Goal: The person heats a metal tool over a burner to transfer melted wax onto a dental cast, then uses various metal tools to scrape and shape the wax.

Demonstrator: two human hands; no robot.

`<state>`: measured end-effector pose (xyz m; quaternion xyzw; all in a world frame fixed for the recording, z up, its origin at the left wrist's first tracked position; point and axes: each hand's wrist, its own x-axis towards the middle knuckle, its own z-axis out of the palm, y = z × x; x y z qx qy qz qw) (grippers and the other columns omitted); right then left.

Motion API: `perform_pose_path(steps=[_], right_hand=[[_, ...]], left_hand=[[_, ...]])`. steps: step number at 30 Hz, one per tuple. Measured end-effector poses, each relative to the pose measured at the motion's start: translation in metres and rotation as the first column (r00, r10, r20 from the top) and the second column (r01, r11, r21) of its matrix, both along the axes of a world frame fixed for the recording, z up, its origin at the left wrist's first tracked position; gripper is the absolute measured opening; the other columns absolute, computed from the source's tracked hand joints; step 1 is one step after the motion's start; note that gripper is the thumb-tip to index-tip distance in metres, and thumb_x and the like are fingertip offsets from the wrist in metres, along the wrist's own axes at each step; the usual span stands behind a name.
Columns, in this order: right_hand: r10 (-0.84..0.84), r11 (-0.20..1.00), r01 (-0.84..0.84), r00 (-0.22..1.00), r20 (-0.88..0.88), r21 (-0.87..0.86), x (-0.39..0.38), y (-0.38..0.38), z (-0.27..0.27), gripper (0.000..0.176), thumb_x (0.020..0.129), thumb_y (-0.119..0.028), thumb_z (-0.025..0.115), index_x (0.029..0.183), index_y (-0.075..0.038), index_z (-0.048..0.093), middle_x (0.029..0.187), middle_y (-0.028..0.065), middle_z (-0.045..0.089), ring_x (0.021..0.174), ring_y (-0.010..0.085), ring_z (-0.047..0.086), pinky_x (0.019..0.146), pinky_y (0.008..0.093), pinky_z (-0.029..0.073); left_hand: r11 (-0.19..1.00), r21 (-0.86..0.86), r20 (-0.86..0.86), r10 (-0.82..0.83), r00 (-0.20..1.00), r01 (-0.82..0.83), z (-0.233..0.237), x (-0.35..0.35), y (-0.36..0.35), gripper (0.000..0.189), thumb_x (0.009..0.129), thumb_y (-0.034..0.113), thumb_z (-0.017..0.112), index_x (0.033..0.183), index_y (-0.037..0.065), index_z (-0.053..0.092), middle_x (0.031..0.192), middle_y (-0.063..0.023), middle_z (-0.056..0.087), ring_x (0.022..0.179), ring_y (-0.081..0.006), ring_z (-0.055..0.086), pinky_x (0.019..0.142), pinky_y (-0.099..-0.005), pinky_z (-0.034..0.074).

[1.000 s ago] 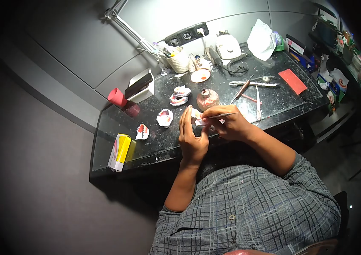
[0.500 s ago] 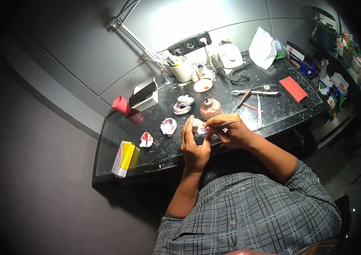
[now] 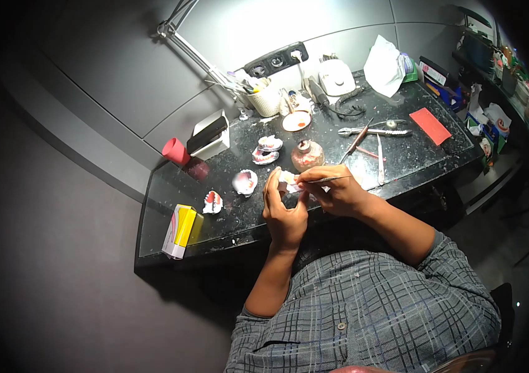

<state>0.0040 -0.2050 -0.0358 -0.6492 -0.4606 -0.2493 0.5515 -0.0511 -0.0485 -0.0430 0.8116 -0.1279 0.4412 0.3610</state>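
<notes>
My left hand (image 3: 283,211) is closed around a dental cast (image 3: 289,181), which shows white and pale yellow between the fingers. Pinched like a pen in my right hand (image 3: 336,193) is a thin carving tool (image 3: 333,179), its working end down at the cast. My right fingertips partly cover the cast, so the exact point of contact is hidden. Just beyond the hands stands a round glass spirit burner (image 3: 307,156). To the left lie a paired dental model (image 3: 267,150) with pink gums, plus two single casts, one whitish (image 3: 245,183) and one with red (image 3: 213,202).
A yellow-and-white box (image 3: 180,231) stands at the left front edge, with a red cup (image 3: 176,151) behind it. Pliers (image 3: 376,132), slim tools (image 3: 380,160) and a red wax sheet (image 3: 430,127) lie at the right. A lamp arm (image 3: 199,59) rises at the back.
Both hands keep their hold near the same spot, with the cast and tool turned only slightly. The whole view has shifted a little.
</notes>
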Motion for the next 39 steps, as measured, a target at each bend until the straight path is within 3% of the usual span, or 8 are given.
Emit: perform_pose_path(steps=[7, 9, 15, 21, 27, 30, 33, 39], right_hand=[[0.003, 0.996, 0.023, 0.954, -0.301, 0.081, -0.004, -0.002, 0.01, 0.009, 0.093, -0.001, 0.07, 0.101, 0.0, 0.072, 0.091, 0.0116, 0.075, 0.075, 0.0188, 0.073, 0.07, 0.0301, 0.057], [0.122, 0.952, -0.033, 0.954, -0.276, 0.305, 0.004, -0.001, 0.007, 0.011, 0.102, -0.005, 0.061, 0.103, 0.005, 0.066, 0.098, 0.0119, 0.074, 0.081, 0.0145, 0.072, 0.074, 0.0279, 0.059], [0.328, 0.909, -0.13, 0.811, -0.485, 0.397, 0.001, -0.022, 0.005, 0.022, 0.109, -0.02, 0.052, 0.107, 0.002, 0.055, 0.082, 0.0106, 0.071, 0.076, 0.0152, 0.074, 0.069, 0.029, 0.061], [0.168, 0.938, -0.074, 0.952, -0.257, 0.339, 0.005, -0.012, 0.002, 0.016, 0.106, -0.014, 0.057, 0.107, 0.003, 0.057, 0.084, 0.0107, 0.073, 0.078, 0.0158, 0.075, 0.071, 0.0278, 0.06], [-0.109, 0.984, 0.125, 0.986, -0.127, 0.126, -0.003, -0.018, 0.015, 0.009, 0.099, -0.001, 0.063, 0.105, 0.004, 0.067, 0.097, 0.0107, 0.074, 0.087, 0.0178, 0.075, 0.076, 0.0275, 0.058], [-0.076, 0.99, 0.09, 0.989, -0.13, 0.105, -0.005, -0.018, 0.015, 0.01, 0.095, 0.0, 0.068, 0.104, 0.003, 0.07, 0.099, 0.0107, 0.074, 0.088, 0.0184, 0.074, 0.078, 0.0289, 0.057], [-0.015, 0.991, 0.03, 0.993, -0.115, 0.131, -0.008, -0.011, 0.016, 0.012, 0.093, 0.001, 0.071, 0.104, 0.002, 0.07, 0.095, 0.0102, 0.074, 0.086, 0.019, 0.074, 0.076, 0.0306, 0.057], [0.0, 0.999, -0.005, 0.994, -0.112, -0.045, -0.012, -0.01, 0.013, 0.014, 0.09, 0.005, 0.071, 0.104, 0.003, 0.07, 0.1, 0.0143, 0.075, 0.099, 0.0222, 0.074, 0.087, 0.0332, 0.058]], left_hand=[[0.975, -0.197, -0.064, -0.119, 0.991, 0.104, 0.001, 0.0, -0.002, 0.067, 0.081, 0.007, 0.085, 0.138, -0.004, 0.053, 0.131, -0.0223, 0.061, 0.109, -0.0314, 0.069, 0.091, -0.0397, 0.059], [0.929, -0.298, -0.085, -0.255, 0.963, 0.22, 0.008, -0.003, 0.001, 0.074, 0.084, 0.005, 0.082, 0.147, -0.006, 0.044, 0.136, -0.02, 0.058, 0.117, -0.0259, 0.064, 0.1, -0.0381, 0.054], [0.566, -0.662, 0.056, -0.617, 0.785, 0.492, 0.015, 0.0, 0.015, 0.085, 0.092, -0.003, 0.068, 0.161, -0.002, 0.018, 0.142, -0.0169, 0.051, 0.131, -0.0228, 0.051, 0.114, -0.0352, 0.037], [0.454, -0.678, 0.065, -0.746, 0.663, 0.578, 0.012, 0.004, 0.02, 0.09, 0.094, -0.007, 0.064, 0.164, 0.0, 0.008, 0.152, -0.017, 0.044, 0.137, -0.0224, 0.047, 0.118, -0.0356, 0.032], [0.443, -0.701, 0.039, -0.758, 0.651, 0.559, 0.011, 0.003, 0.022, 0.079, 0.098, 0.01, 0.065, 0.161, -0.001, 0.019, 0.145, -0.0146, 0.05, 0.128, -0.0232, 0.053, 0.107, -0.0367, 0.045], [0.446, -0.756, -0.013, -0.741, 0.671, 0.478, 0.0, 0.008, 0.026, 0.065, 0.102, 0.043, 0.06, 0.147, -0.002, 0.043, 0.121, -0.0102, 0.065, 0.1, -0.0167, 0.063, 0.079, -0.0282, 0.048], [0.305, -0.816, -0.004, -0.854, 0.521, 0.492, -0.002, 0.004, 0.039, 0.062, 0.106, 0.048, 0.051, 0.143, -0.002, 0.049, 0.12, -0.0073, 0.066, 0.101, -0.0131, 0.062, 0.082, -0.025, 0.048], [0.276, -0.882, -0.021, -0.833, 0.554, 0.382, -0.004, 0.009, 0.034, 0.058, 0.109, 0.048, 0.037, 0.122, -0.002, 0.063, 0.105, -0.0064, 0.07, 0.092, -0.0098, 0.063, 0.08, -0.024, 0.047]])
